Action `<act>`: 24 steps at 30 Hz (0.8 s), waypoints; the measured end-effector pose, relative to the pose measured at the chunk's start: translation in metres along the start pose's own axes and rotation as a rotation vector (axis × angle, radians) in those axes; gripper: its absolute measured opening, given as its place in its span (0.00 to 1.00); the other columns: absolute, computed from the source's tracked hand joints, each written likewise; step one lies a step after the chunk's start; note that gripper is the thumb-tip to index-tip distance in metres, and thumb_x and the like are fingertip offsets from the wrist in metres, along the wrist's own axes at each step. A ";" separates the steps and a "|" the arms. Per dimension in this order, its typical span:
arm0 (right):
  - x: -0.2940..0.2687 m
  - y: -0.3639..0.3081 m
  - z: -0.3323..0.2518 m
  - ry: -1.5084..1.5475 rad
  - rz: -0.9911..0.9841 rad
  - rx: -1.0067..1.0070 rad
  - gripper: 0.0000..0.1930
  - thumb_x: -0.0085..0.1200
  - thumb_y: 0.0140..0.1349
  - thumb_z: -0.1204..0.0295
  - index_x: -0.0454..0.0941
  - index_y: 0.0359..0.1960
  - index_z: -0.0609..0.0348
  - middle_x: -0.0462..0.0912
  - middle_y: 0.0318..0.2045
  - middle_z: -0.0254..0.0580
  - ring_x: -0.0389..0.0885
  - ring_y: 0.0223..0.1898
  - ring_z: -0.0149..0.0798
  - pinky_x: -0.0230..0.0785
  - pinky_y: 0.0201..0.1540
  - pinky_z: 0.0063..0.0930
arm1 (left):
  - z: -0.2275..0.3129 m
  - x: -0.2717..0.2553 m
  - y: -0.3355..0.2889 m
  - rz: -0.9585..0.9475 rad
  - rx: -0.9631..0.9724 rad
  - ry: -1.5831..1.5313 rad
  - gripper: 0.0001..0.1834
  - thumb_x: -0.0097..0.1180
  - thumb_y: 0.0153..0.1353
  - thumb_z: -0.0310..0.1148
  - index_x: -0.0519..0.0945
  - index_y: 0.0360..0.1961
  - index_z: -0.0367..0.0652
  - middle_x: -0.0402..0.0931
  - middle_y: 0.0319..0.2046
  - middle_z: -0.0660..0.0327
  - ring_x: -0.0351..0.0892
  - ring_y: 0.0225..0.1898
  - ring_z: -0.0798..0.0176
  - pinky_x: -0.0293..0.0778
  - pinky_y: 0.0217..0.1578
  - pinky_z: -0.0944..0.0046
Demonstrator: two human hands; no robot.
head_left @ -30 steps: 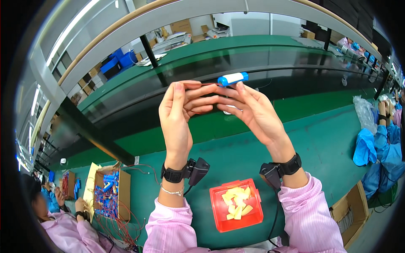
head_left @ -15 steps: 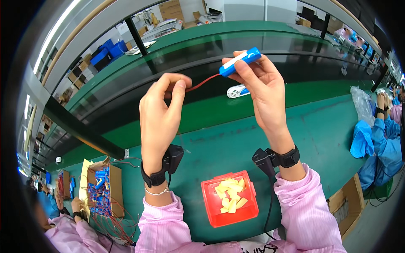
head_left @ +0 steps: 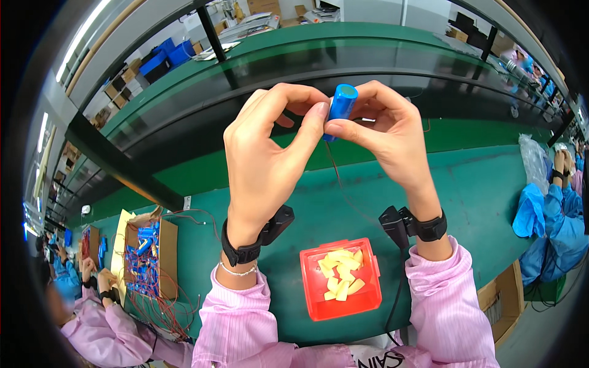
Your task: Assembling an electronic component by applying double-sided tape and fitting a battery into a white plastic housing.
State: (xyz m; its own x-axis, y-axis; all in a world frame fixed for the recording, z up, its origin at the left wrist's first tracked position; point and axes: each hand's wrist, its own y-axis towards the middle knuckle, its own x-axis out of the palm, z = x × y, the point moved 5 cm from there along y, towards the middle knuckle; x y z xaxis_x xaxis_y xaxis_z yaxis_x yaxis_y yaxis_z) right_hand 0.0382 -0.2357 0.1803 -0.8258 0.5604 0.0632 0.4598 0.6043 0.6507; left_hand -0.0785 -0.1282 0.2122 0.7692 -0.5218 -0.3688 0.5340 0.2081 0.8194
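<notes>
Your left hand [head_left: 261,150] and right hand [head_left: 397,138] hold a wired blue cylinder [head_left: 342,105] raised before you, fingers [head_left: 313,126] pinched around it; handling seems unfinished, yellow pieces [head_left: 341,291] awaiting in the red tray [head_left: 319,311].

Room lies between the blue cylinder [head_left: 343,102] and red tray [head_left: 313,291], crossed by a wire [head_left: 337,172].

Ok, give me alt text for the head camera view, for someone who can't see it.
A person's left hand and right hand hold a blue cylinder, with a thin wire hanging below it. On the green bench beneath sit a red tray of yellow pieces and, at left, an open cardboard box of blue parts and red wires.
</notes>
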 end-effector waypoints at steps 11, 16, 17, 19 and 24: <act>-0.009 0.000 -0.001 -0.086 0.077 -0.033 0.10 0.66 0.56 0.79 0.78 0.38 0.65 0.84 0.34 0.38 0.83 0.37 0.29 0.78 0.44 0.24 | 0.004 0.004 -0.004 -0.025 -0.057 -0.258 0.09 0.55 0.60 0.24 0.83 0.38 0.32 0.81 0.34 0.53 0.80 0.31 0.62 0.76 0.34 0.65; -0.004 0.003 -0.001 -0.038 0.001 0.007 0.11 0.64 0.58 0.78 0.79 0.42 0.65 0.84 0.36 0.40 0.83 0.38 0.29 0.77 0.46 0.25 | -0.003 0.003 -0.005 0.015 -0.164 -0.287 0.08 0.58 0.61 0.26 0.83 0.39 0.33 0.82 0.31 0.57 0.80 0.33 0.67 0.75 0.37 0.67; -0.005 0.002 -0.001 -0.043 -0.011 0.016 0.12 0.64 0.58 0.78 0.79 0.43 0.65 0.84 0.36 0.40 0.83 0.39 0.30 0.77 0.46 0.25 | -0.002 0.003 -0.004 -0.001 -0.168 -0.239 0.08 0.58 0.61 0.26 0.83 0.39 0.32 0.83 0.31 0.59 0.80 0.35 0.68 0.74 0.40 0.68; -0.005 0.001 0.002 -0.047 -0.016 0.028 0.12 0.64 0.59 0.78 0.79 0.44 0.66 0.84 0.37 0.40 0.83 0.39 0.30 0.77 0.46 0.24 | 0.000 0.004 -0.004 -0.003 -0.131 -0.134 0.07 0.59 0.61 0.25 0.82 0.38 0.32 0.83 0.32 0.61 0.80 0.36 0.70 0.74 0.42 0.69; -0.002 -0.001 -0.001 -0.095 -0.019 0.046 0.12 0.64 0.58 0.77 0.79 0.44 0.66 0.85 0.37 0.41 0.84 0.40 0.30 0.77 0.45 0.24 | 0.001 0.003 -0.005 0.038 -0.035 0.051 0.05 0.61 0.58 0.23 0.81 0.34 0.32 0.82 0.30 0.61 0.79 0.34 0.70 0.73 0.41 0.69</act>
State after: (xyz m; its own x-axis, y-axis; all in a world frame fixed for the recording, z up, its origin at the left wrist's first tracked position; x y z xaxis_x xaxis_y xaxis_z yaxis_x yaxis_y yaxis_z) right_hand 0.0394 -0.2382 0.1798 -0.8009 0.5984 -0.0227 0.4606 0.6399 0.6151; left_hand -0.0792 -0.1316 0.2073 0.8055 -0.4707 -0.3601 0.5153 0.2563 0.8177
